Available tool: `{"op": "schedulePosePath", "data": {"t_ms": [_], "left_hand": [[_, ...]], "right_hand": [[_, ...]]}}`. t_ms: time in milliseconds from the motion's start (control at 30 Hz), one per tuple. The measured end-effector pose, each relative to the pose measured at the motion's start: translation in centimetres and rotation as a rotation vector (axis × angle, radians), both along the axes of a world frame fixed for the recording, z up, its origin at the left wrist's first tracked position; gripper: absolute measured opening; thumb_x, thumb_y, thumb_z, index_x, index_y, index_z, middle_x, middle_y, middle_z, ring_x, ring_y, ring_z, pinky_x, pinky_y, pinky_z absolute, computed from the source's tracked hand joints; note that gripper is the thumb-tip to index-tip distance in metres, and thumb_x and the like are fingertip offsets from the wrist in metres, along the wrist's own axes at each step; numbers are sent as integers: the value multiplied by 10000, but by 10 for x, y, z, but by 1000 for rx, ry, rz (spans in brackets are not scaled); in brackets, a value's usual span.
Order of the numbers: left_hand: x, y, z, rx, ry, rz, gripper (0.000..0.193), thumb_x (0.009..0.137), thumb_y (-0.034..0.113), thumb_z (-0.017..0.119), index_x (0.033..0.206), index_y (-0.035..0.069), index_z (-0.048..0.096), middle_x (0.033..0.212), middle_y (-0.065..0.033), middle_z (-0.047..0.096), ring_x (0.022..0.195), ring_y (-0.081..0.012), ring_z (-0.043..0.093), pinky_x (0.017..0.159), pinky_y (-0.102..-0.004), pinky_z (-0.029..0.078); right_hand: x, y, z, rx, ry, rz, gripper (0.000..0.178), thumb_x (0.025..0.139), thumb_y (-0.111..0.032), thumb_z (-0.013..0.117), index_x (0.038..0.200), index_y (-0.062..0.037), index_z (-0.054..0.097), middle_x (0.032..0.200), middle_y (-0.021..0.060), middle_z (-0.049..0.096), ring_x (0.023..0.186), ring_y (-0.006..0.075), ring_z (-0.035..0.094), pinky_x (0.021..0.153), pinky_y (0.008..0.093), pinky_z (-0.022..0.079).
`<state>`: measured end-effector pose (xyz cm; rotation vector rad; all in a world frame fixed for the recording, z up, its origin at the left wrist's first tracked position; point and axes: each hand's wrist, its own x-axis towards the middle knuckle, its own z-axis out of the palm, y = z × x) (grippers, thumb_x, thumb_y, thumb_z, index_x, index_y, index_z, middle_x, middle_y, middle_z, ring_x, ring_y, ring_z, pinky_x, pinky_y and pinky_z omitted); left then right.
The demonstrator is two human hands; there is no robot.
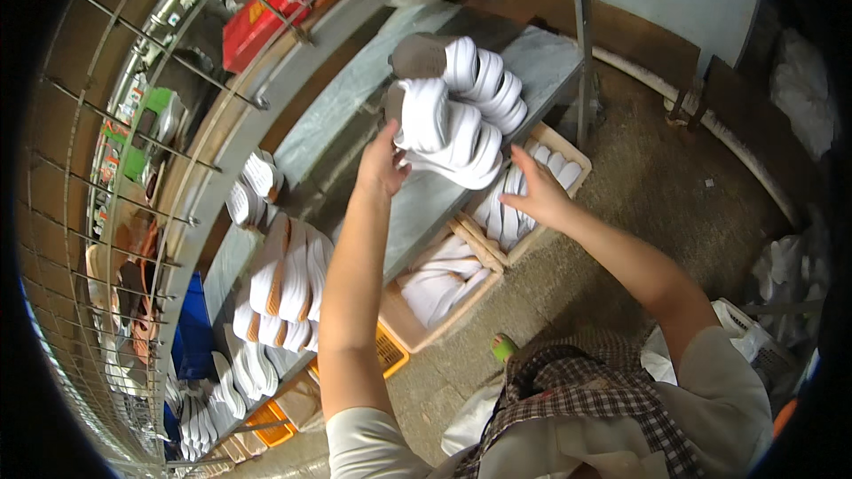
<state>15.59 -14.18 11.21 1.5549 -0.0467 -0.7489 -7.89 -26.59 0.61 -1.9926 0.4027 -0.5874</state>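
A stack of white shoe soles (448, 137) rests on the grey shelf (395, 231) before me, with a second stack of white soles (484, 80) just behind it. At the front stack's left end, my left hand (382, 168) grips the edge of the soles between thumb and fingers. To the right of that stack, my right hand (540, 191) is open, thumb and fingers spread, apart from the soles. It is over a beige basket (581, 168) of white soles.
More white soles with brown edges (288, 279) are stacked along the shelf to the left. Below the shelf stands another beige basket (422, 341) of pale pieces. A wire mesh (160, 133) and metal frame curve along the left; a metal post (581, 44) rises at the shelf's far end.
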Motion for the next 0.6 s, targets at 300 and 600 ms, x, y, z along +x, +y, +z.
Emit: {"op": "schedulePosePath", "data": {"t_ms": [300,600], "left_hand": [[-51,69,0,-126,-245,83,256,892,332,552,1038,125,520,1017,-2,517,929,-159,499,748,-365,416],[-181,253,-56,125,-152,-598,309,908,106,576,1201,21,526,1078,-54,610,983,-163,585,891,-293,461]], "right_hand": [[81,20,-22,-298,-21,-303,892,581,-364,821,1251,54,409,1224,245,473,1168,387,422,993,443,351],[131,20,-26,-392,-146,-424,606,566,-367,819,982,15,597,997,218,582,944,396,536,811,460,432]]}}
